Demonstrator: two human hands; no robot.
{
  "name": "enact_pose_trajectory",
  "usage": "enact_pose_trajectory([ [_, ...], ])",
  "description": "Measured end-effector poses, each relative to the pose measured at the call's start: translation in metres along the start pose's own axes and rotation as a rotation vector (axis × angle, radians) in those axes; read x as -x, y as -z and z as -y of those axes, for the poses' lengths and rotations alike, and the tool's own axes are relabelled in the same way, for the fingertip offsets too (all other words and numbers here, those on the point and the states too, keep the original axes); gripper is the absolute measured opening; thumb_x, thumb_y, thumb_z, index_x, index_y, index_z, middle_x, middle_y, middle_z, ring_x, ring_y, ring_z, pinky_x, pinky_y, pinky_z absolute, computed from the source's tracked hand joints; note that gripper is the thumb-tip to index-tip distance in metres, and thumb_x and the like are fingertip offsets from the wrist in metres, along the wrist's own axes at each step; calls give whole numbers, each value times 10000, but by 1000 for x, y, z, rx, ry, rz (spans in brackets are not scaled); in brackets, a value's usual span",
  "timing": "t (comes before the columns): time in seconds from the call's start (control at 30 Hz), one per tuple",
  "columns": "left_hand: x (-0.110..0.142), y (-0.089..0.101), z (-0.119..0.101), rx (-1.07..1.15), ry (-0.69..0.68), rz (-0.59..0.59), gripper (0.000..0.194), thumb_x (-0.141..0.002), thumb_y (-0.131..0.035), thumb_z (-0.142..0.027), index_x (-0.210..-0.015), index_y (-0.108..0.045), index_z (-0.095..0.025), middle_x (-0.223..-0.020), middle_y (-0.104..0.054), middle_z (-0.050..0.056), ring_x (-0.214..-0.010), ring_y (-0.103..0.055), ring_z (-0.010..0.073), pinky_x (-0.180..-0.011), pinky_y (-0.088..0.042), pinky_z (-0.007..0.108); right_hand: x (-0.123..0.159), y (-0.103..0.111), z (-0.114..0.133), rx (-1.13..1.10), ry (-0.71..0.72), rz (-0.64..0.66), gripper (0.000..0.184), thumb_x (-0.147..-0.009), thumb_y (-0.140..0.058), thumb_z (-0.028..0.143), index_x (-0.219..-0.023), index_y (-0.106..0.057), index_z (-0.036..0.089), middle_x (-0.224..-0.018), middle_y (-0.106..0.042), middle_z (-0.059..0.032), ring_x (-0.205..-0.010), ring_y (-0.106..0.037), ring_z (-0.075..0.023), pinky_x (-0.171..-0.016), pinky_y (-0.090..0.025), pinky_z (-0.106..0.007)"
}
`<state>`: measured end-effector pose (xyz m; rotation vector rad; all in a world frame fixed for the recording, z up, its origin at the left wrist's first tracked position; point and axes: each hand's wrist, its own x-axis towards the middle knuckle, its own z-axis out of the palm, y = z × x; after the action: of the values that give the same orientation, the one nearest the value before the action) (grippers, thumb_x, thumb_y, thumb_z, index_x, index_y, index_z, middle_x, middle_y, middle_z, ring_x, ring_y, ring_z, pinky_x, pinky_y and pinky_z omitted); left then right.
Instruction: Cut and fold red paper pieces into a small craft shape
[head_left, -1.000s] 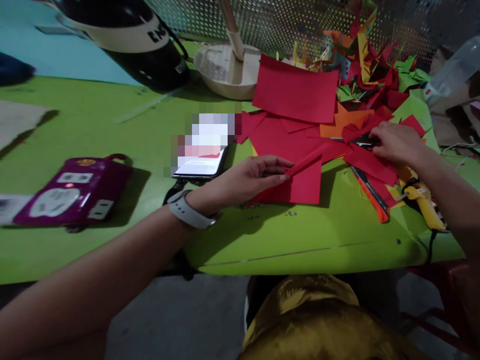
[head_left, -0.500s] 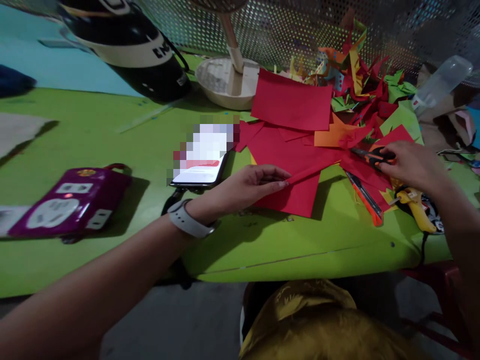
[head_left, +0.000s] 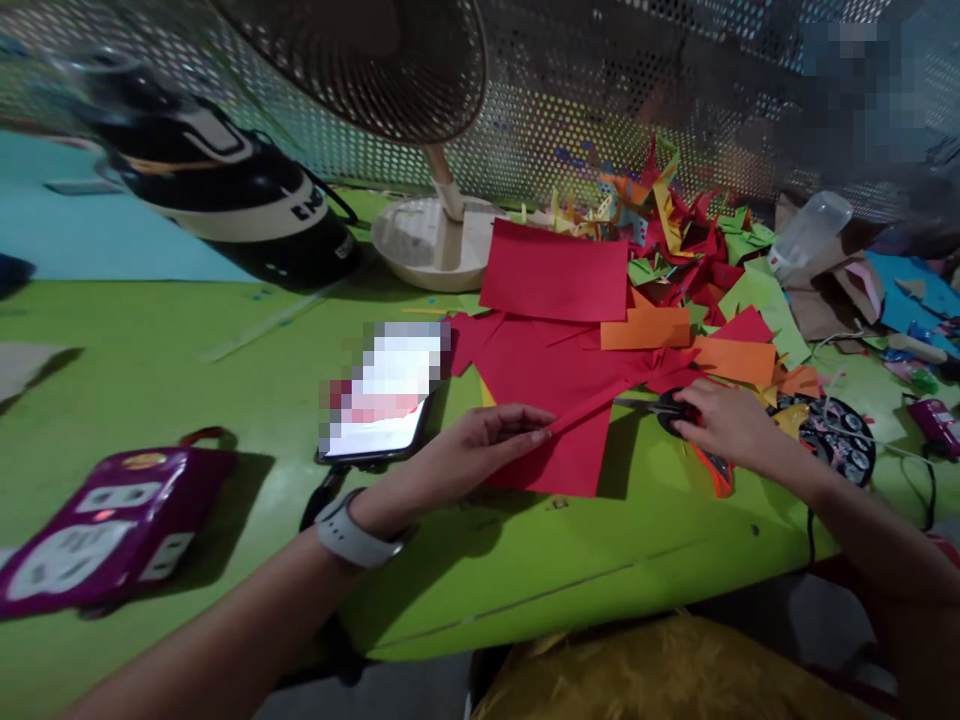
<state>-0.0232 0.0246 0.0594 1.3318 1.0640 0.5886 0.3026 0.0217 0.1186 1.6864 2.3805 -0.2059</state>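
Broadly, a green surface (head_left: 281,395) spreads out before a perforated wall (head_left: 517,150). At its left sits a purple power strip (head_left: 112,530); a black bottle (head_left: 232,200) stands behind, then a phone (head_left: 394,400), screen lit, and a fan (head_left: 442,250) against the wall. Red and orange paper covers the middle, with a pile of colourful scraps (head_left: 679,235) behind it and a clear bottle (head_left: 814,230) farther right. The left hand (head_left: 506,440) pinches one end of a red strip (head_left: 592,405) between thumb and fingers; the strip runs rightward from the fingertips, over a red sheet (head_left: 562,465). The right hand (head_left: 716,420) has its fingers curled around the handles of the scissors (head_left: 660,407), whose blades point left, near the strip.
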Motion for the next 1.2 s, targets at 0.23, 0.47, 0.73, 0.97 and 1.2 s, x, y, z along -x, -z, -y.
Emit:
enact_pose_trajectory([
  [0.23,-2,0,11,-61,38,10,485,-786,-779,-606,-1089,-796,-228,-971,-796,65,-863,-707,227,-758,-603,331,-1,10,24,67,34,88,296,-1027,-601,315,-1273,-707,187,-1231,-744,-111,-1052,-724,-259,-732,-485,-315],
  [0.47,-1,0,13,-37,-1,21,445,-817,-787,-589,-1084,-822,-235,-980,-809,86,-842,-716,230,-763,-616,329,-15,3,21,-41,137,39,299,-1037,-593,335,-1265,-742,213,-1174,-750,-102,-926,-718,-209,-663,-429,-291],
  [0.73,1,2,18,-66,-2,15,432,-847,-756,-575,-1116,-824,-244,-994,-814,85,-859,-726,230,-735,-616,302,-33,6,20,-102,226,49,217,-1006,-637,312,-950,-822,213,-912,-785,-51,-769,-673,-157,-572,-272,-290],
  [0.97,0,4,22,-99,5,38,448,-878,-712,-579,-1159,-808,-244,-1041,-813,87,-901,-736,233,-787,-616,315,-42,15,14,-195,242,-78,262,-1036,-559,303,-993,-800,209,-976,-818,-58,-845,-722,-192,-695,-422,-299],
  [1.2,3,2,24,-266,-85,17,398,-937,-647,-546,-1170,-806,-265,-1061,-829,83,-860,-772,238,-729,-632,284,-130,85,-94,-119,-170,-668,307,-1018,-493,276,-1151,-766,232,-1215,-741,-117,-1142,-659,-297,-951,-501,-419],
])
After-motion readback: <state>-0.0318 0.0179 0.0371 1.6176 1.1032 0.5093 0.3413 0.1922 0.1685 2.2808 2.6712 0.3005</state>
